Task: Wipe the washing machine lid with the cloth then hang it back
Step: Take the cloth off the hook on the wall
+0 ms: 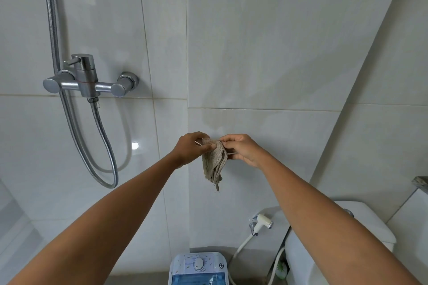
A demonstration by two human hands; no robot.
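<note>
A small beige-grey cloth (214,162) hangs folded against the white tiled wall, at arm's length in front of me. My left hand (191,148) pinches its top left edge with thumb and fingers. My right hand (242,149) pinches the top right corner; a thin white hook or line shows beside its fingers. Far below, at the bottom edge of the view, the small blue-and-white washing machine (198,268) shows its control dial and the back of its translucent blue lid.
A chrome shower mixer (86,80) with a looping metal hose (102,146) is mounted on the wall at the left. A white toilet cistern (370,227) stands at the lower right, with a white bidet sprayer (262,223) and its hose beside it.
</note>
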